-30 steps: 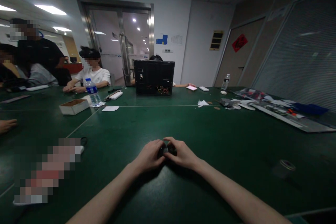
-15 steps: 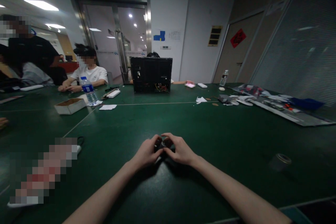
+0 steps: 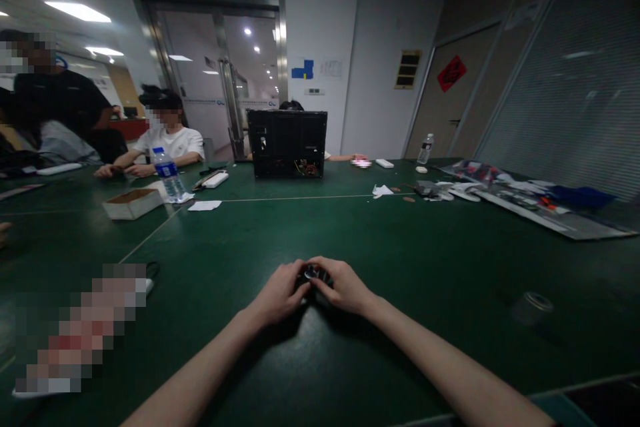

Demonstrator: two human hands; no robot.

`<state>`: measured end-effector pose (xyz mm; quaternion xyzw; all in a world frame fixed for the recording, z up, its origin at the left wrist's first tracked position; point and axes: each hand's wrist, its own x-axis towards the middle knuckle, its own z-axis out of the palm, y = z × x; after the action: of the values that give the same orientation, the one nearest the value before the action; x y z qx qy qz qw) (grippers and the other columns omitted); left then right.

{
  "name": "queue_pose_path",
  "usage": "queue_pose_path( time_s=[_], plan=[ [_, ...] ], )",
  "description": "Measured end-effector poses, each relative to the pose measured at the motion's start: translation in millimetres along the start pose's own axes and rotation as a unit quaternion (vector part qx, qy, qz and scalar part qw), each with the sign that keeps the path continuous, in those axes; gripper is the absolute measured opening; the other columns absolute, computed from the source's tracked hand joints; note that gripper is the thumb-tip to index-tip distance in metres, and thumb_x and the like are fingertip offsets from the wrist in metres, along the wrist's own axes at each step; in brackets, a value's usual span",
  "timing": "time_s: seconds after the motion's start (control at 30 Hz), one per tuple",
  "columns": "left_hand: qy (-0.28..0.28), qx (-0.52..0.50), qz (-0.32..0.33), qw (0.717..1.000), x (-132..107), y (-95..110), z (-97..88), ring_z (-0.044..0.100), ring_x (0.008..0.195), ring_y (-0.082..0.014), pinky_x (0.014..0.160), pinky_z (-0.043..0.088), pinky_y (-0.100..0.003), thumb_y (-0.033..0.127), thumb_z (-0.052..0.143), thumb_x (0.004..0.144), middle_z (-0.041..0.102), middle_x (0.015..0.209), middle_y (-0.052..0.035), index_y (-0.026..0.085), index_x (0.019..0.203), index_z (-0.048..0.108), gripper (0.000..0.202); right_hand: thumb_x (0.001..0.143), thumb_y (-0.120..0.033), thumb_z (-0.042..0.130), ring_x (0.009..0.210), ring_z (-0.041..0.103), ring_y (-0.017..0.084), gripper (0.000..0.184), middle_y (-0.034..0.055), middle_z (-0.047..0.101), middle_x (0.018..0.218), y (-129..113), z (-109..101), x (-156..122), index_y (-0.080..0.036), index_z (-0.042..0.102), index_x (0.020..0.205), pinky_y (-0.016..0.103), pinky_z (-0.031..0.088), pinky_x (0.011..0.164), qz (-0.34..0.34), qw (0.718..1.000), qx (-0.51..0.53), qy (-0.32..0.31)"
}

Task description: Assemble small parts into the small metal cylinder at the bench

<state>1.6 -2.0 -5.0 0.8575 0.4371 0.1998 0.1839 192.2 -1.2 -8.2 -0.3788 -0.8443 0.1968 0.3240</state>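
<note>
Head view: both bare hands meet at the near middle of the green worktop (image 3: 400,247), the left hand (image 3: 280,290) and right hand (image 3: 343,283) curled inward, thumbs and fingers closed around a small dark object (image 3: 311,274) with a shiny part. The fingers cover most of it, so its exact kind cannot be told. To the near right stands a short grey cylinder (image 3: 534,309) with a bright rim; to the near left lies a long flat item (image 3: 83,333), pixelated, with a black cable loop (image 3: 153,271) at its far end. Farther left are an open white box (image 3: 131,208), a blue-capped water bottle (image 3: 170,177) just beyond it and a paper scrap (image 3: 204,205). At far right, a cluttered board (image 3: 575,237) carries a blue tray (image 3: 583,197), and a clear bottle (image 3: 425,150) stands beyond. A black casing (image 3: 287,143) with exposed wires stands at the far middle, screening most of a person behind. At far left sits a person in a white T-shirt (image 3: 183,143). The bottle's blue label and the glass door (image 3: 200,90) lettering are too small to read; a red diamond (image 3: 452,73) bears a black character.
</note>
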Motion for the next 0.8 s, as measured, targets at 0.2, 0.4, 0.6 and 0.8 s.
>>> queue_pose_path(
  time_s=[0.2,0.4,0.6,0.8],
  plan=[
    [0.019,0.017,0.016,1.0,0.4,-3.4,1.7,0.056,0.091,-0.0221,0.083,0.043,-0.033,0.026,0.05,0.085,0.061,0.098,-0.0085,0.017,0.106,0.051,0.023,0.082,-0.02,0.056,0.094,0.061,0.02,0.032,0.0064,0.065,0.106,-0.8,-1.4,0.0,-0.022,0.055,0.114,0.032,0.046,0.084,-0.006,1.0,0.001,0.002],
    [0.005,0.02,0.01,1.0,0.0,0.3,-3.1,0.056,0.087,-0.0216,0.078,0.042,-0.03,0.027,0.051,0.083,0.061,0.094,-0.0074,0.018,0.098,0.054,0.018,0.081,-0.019,0.057,0.081,0.062,0.017,0.025,0.0047,0.066,0.095,-3.2,-1.9,0.4,-0.021,0.057,0.106,0.028,0.047,0.074,-0.009,1.0,-0.013,-0.002],
    [0.012,0.018,0.025,0.999,1.0,0.9,-2.5,0.056,0.081,-0.0197,0.074,0.041,-0.028,0.028,0.053,0.082,0.062,0.089,-0.0055,0.019,0.095,0.055,0.016,0.083,-0.025,0.057,0.073,0.06,0.015,0.018,0.0029,0.066,0.087,-3.4,-0.7,0.3,-0.02,0.059,0.1,0.025,0.045,0.069,-0.006,1.0,-0.024,-0.007],
    [0.009,0.023,0.022,0.999,1.0,0.4,-0.7,0.056,0.081,-0.0195,0.074,0.041,-0.028,0.027,0.054,0.081,0.063,0.088,-0.0053,0.018,0.092,0.055,0.014,0.087,-0.024,0.051,0.077,0.06,0.015,0.011,0.0032,0.066,0.087,-2.1,2.5,0.7,-0.02,0.059,0.095,0.026,0.044,0.072,0.001,1.0,-0.025,0.015]
  ],
)
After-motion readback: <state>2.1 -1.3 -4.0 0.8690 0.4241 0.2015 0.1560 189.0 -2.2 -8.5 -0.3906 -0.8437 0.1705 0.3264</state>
